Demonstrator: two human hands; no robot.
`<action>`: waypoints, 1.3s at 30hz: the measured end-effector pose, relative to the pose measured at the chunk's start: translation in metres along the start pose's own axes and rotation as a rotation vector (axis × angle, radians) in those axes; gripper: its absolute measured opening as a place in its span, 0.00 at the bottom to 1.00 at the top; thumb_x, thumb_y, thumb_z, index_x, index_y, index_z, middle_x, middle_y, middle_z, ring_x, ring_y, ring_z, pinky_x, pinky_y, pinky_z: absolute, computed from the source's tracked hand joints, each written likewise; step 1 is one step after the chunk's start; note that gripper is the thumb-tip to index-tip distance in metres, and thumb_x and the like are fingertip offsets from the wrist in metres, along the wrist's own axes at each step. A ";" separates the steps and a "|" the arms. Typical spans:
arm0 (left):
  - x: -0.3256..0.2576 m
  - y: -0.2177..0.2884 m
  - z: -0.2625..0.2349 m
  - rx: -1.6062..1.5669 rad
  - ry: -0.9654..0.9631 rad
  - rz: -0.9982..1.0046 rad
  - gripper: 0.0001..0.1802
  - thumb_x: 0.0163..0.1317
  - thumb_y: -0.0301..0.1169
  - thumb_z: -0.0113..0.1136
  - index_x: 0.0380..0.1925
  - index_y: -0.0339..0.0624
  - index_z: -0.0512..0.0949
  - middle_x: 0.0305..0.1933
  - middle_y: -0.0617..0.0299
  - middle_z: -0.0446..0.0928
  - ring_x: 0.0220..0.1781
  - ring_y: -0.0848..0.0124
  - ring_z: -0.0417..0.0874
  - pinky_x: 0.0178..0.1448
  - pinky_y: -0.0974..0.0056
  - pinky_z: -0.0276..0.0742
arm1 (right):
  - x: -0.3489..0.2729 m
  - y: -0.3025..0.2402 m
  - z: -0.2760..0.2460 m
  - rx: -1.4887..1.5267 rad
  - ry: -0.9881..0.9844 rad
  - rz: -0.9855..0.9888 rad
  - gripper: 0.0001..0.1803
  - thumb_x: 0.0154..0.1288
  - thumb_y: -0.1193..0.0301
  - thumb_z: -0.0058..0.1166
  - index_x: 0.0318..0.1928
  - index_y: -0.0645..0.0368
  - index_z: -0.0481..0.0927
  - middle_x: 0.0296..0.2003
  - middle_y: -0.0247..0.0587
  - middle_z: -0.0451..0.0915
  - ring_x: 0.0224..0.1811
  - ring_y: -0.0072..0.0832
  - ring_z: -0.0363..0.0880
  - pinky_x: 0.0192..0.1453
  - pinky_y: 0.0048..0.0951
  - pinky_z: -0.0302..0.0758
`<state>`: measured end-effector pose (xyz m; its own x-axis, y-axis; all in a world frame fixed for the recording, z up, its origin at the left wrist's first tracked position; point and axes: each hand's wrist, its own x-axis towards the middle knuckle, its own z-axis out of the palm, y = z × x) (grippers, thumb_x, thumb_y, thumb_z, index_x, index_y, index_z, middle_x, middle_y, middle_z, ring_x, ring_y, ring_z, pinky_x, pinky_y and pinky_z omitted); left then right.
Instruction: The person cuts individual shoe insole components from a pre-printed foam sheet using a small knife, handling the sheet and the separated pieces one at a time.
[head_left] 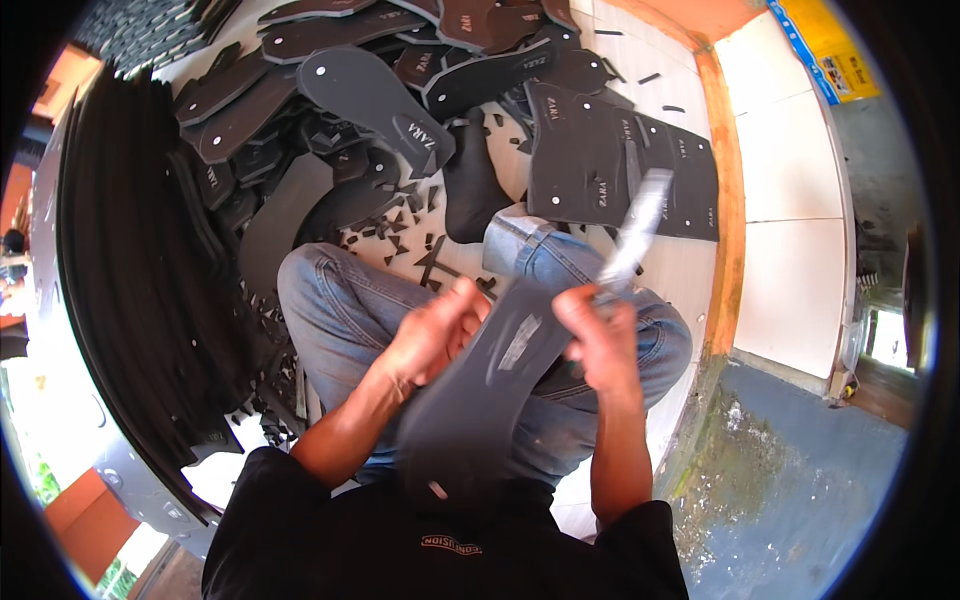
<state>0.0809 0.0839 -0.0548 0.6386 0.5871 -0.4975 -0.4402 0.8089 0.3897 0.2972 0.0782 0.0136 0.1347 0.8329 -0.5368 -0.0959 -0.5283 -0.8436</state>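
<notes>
From my remote seat I'm watching a dark grey sole piece (465, 400) slanting across the lap, over the blue jeans (345, 305), between the two hands. It's a flat, matte slab with a smooth, curving outline, its broad lower end right by the black shirt (350, 545). A pale streaky patch, smeared by blur, marks the upper half, and a small light spot sits near the bottom. On my left hand (435, 335) the fingers are curled in at the sole's left edge; whether they pinch it, I can't tell. My right hand (600, 335) is closed around a knife (640, 225) at the upper right edge, its shiny blade blurred and pointing up, clear of the slab.
</notes>
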 end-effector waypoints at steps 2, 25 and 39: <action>0.023 -0.035 -0.032 0.274 -0.016 0.125 0.19 0.66 0.44 0.50 0.43 0.38 0.72 0.35 0.59 0.76 0.35 0.73 0.78 0.37 0.68 0.76 | -0.002 -0.010 -0.014 0.246 0.181 -0.197 0.13 0.63 0.64 0.57 0.27 0.58 0.73 0.15 0.26 0.65 0.13 0.14 0.60 0.16 0.19 0.57; -0.005 -0.062 0.073 -0.169 0.377 0.315 0.12 0.62 0.42 0.59 0.29 0.45 0.75 0.20 0.67 0.72 0.14 0.78 0.65 0.16 0.72 0.57 | -0.082 0.083 -0.004 -0.799 0.299 -0.141 0.20 0.61 0.62 0.57 0.19 0.62 0.70 0.11 0.50 0.69 0.14 0.47 0.72 0.20 0.39 0.65; -0.027 -0.066 0.052 -0.024 0.360 0.288 0.11 0.61 0.37 0.61 0.29 0.40 0.78 0.23 0.63 0.77 0.14 0.81 0.66 0.13 0.75 0.57 | -0.032 0.052 -0.009 -0.412 -0.056 -0.063 0.13 0.61 0.70 0.53 0.22 0.63 0.73 0.14 0.45 0.74 0.14 0.33 0.71 0.19 0.32 0.65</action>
<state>0.1256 0.0130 -0.0265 0.2303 0.7577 -0.6106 -0.5845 0.6094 0.5357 0.2964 0.0229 -0.0132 0.0727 0.8672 -0.4927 0.3151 -0.4887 -0.8136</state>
